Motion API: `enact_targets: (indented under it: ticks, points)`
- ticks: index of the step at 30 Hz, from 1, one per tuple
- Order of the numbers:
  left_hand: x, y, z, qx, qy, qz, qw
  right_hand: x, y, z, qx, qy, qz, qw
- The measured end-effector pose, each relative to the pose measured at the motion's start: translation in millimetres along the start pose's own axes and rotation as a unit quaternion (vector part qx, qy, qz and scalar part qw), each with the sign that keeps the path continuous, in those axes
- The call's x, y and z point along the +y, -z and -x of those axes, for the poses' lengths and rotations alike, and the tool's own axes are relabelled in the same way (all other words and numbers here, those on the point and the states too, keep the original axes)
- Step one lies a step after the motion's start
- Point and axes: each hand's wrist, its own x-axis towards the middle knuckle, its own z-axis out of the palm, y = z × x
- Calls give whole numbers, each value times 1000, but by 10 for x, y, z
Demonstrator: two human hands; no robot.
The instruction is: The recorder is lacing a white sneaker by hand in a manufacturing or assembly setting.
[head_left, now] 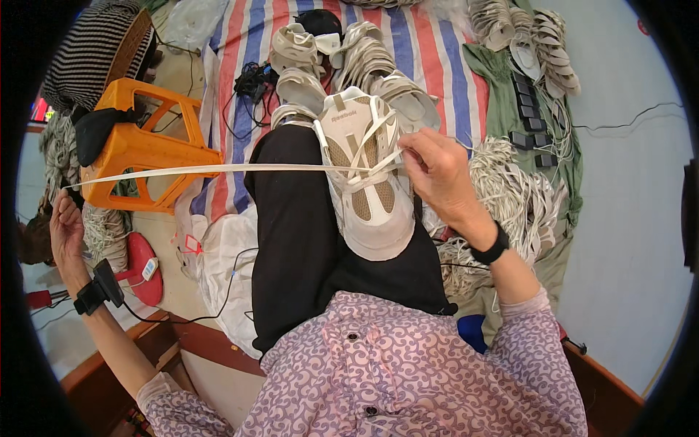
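Across my thighs rests a beige and tan shoe upper (370, 207), its toe toward me and its tongue away. One end of a long cream shoelace (218, 169) is pinched in my left hand (67, 231), far out to the left. The lace runs taut from there to the eyelets at the middle of the shoe. Beside the shoe's right edge, my right hand (439, 169) is closed with thumb and finger together on a short length of lace. More lace crosses loosely over the tongue.
Stacked shoe uppers (364, 58) lie beyond my knees on a striped sheet (455, 73). A heap of loose laces (502, 189) is at the right, near small black blocks (528, 109). An orange stool (109, 156) stands at the left, with black cables (253, 81) nearby.
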Motion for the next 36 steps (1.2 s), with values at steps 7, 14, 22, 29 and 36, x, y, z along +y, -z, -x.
enact_targets:
  ticks: [7,14,22,29,36]
  points:
    - [171,53,83,66,-42,-35,996,-111,-328,50,191,-102,-63,974]
    - [1045,1381,340,-38,-56,-104,992,-123,-421,88,177,-161,-222,945]
    - [1393,1773,635,5,-199,-363,910,83,-224,209,47,-95,-250,962]
    - [-376,-438,555,38,-309,-536,785,-35,-64,-85,16,-37,-147,988]
    - [-2256,-3169,792,-292,121,-330,890,-55,-170,-309,-81,95,-21,992]
